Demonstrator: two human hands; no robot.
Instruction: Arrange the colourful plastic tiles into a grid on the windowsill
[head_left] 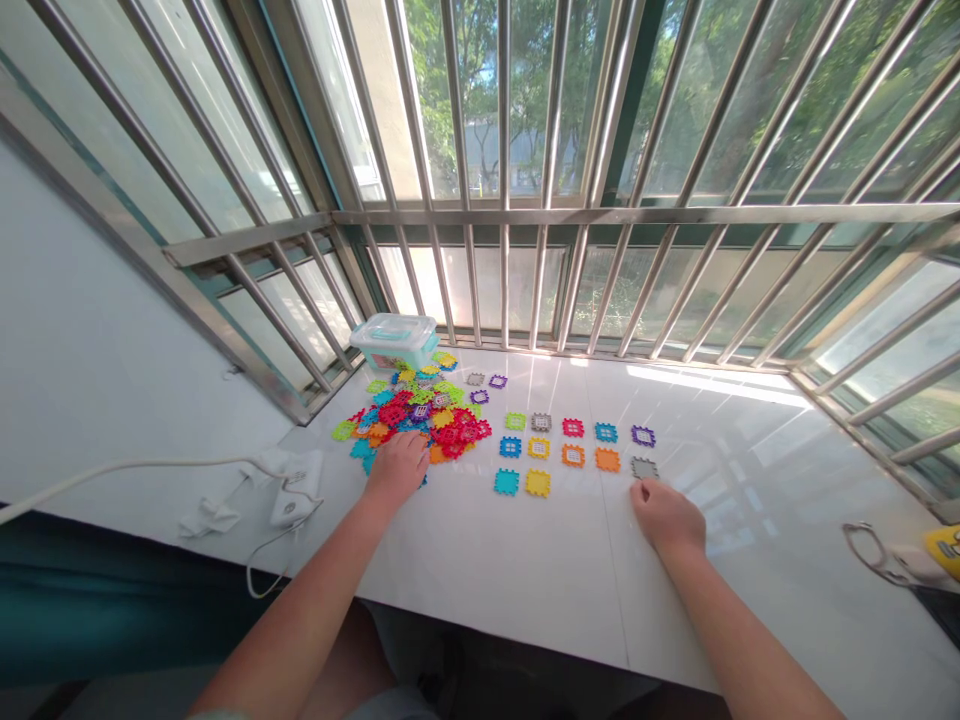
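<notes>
Head view: our right hand (666, 517) lies palm-down and empty on the white tabletop (525, 590), its fingertips (642, 492) just below a grey plastic tile (643, 468). Our left hand (394, 470) presses on the edge of a heap of colourful tiles (420, 415); whether it pinches one, we cannot tell. Rows of sorted tiles (573, 455) lie between the hands, a translucent lidded box (394, 342) beyond the heap.

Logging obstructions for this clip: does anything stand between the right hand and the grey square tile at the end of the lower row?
Nothing visible does. The right hand rests just below the grey plastic tile, with only the bare white countertop between them.
</notes>
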